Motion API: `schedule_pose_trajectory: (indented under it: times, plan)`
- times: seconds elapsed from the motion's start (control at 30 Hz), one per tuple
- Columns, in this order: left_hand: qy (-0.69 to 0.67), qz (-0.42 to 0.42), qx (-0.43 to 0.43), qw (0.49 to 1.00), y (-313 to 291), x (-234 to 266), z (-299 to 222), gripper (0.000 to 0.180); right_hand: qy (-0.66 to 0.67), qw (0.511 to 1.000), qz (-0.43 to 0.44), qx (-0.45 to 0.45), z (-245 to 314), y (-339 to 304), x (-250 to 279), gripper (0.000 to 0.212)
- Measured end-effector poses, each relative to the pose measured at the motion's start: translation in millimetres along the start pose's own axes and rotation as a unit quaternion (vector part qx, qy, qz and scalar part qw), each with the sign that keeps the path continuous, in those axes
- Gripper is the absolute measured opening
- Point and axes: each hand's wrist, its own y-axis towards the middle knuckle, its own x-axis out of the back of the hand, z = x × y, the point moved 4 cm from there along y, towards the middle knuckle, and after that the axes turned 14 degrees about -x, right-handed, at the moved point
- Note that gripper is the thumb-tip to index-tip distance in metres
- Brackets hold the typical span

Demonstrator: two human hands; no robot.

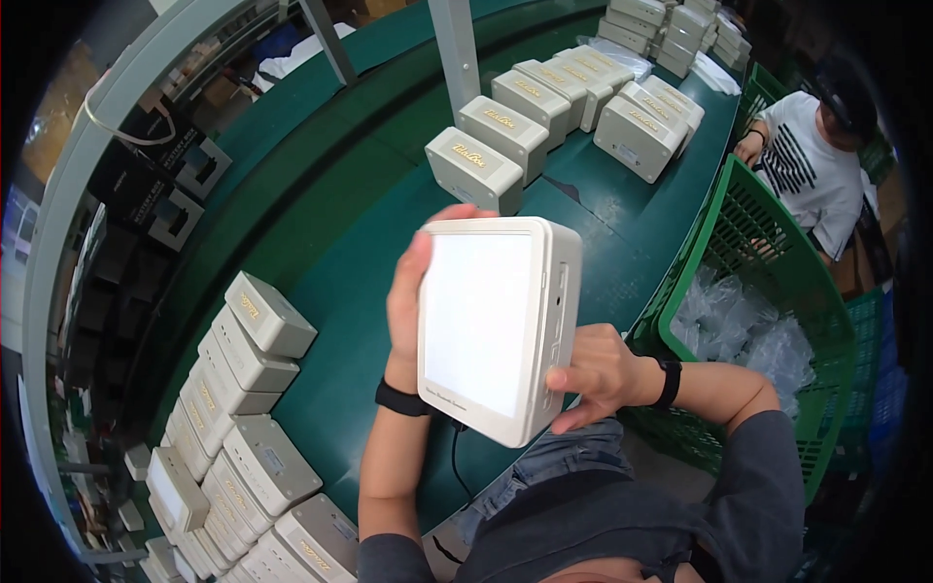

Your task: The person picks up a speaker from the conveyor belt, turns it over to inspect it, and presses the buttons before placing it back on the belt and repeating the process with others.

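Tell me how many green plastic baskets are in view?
2. One large green basket stands right of the table, holding clear plastic bags; part of a second basket shows farther back, beside the seated person. More may be hidden.

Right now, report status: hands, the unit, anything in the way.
Both hands on lit white panel: left hand behind its left edge, right hand at lower right. Black cable hangs below. Green bench beneath.

A long green workbench (321, 243) curves through the room. A grey metal post (455, 49) rises from it, and a pale curved rail (87, 165) bounds its far left side. Right of the workbench stands a green plastic crate (768, 243). Beyond the crate a seated person (812, 155) works. The floor past them is dark, possibly concrete.
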Motion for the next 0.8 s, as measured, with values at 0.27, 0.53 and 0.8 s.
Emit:
schedule_pose_trajectory:
  times: [0.27,0.53,0.8]
  plan:
    - [0.309,0.121,-0.370,0.868,-14,-12,-37,0.058,0.249,0.930,-0.025,-0.269,-32,-3,-10,0.073]
    - [0.347,0.235,-0.362,0.833,-19,-30,-27,0.080,0.277,0.906,0.033,-0.319,-59,-16,-20,0.081]
    - [0.500,0.239,-0.203,0.807,-13,-20,-31,0.086,0.175,0.928,0.003,-0.328,-55,-16,-10,0.073]
